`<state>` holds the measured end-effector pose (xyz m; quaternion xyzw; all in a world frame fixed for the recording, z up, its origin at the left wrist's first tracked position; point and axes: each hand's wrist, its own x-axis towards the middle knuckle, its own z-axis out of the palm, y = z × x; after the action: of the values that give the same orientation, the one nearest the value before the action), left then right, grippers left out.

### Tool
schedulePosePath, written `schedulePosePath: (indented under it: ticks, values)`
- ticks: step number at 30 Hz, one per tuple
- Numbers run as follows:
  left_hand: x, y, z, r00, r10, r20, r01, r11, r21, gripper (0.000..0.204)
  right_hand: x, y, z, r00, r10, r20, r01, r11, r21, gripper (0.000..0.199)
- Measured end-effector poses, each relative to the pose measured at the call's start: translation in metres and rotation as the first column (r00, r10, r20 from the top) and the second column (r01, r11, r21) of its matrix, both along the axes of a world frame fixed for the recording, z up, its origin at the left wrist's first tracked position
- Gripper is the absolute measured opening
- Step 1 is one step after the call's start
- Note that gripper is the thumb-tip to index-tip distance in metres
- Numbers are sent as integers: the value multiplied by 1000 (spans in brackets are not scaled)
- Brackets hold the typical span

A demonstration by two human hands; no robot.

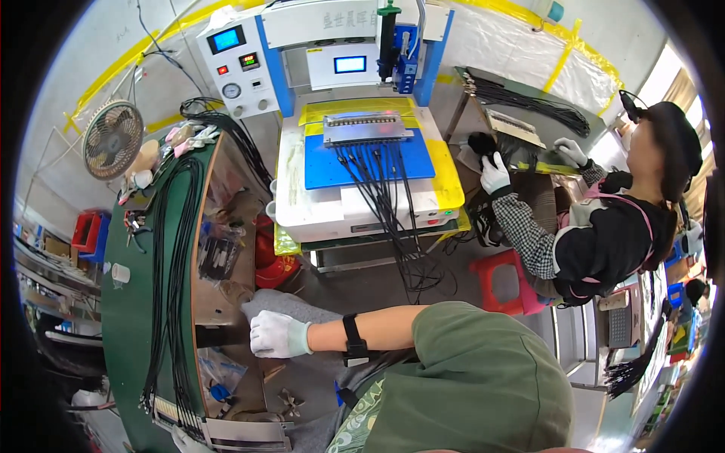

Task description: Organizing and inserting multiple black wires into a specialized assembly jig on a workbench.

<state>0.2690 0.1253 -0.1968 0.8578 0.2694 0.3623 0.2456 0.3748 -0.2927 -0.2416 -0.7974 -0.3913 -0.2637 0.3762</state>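
My right hand (279, 334), in a white glove with a dark band further up the forearm, is over my grey-clad leg. Its fingers are curled and nothing shows in them. At the lower edge my left hand (187, 441), also gloved and partly cut off, grips the side of a metal fixture (245, 433). Black cables (175, 302) run from a row of connectors (175, 412) beside it, along the green bench. A similar metal fixture (362, 128) with cables hanging from it lies on the blue plate (321, 167) of the machine ahead.
The benchtop machine (351, 215) carries a dark syringe (388, 45) above the plate. A fan (113, 140), pliers (136, 226) and a white cup (120, 272) are along the green bench (124, 325). At right a co-worker (612, 234) handles cables near a red stool (502, 283).
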Motion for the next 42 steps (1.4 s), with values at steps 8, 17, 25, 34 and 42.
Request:
schedulePosePath:
  ticks: [8,17,25,34,42]
  values:
    - [9,-30,23,998,-63,-18,60,988,-139,34,10,-10,5,999,38,-38,-39,999,-25,13]
    - [5,4,3,991,-53,121,75,980,-184,31,20,-3,51,896,293,-333,-296,954,43,17]
    - [-2,-15,33,987,-24,162,-16,969,246,19,56,104,143,663,584,-468,-506,811,295,12]
    - [-4,-36,83,974,-106,200,50,963,264,17,53,274,146,717,697,-12,-691,707,-150,20]
    - [-16,-26,75,983,-32,181,32,999,7,20,71,292,144,675,656,-337,-737,576,-355,20]
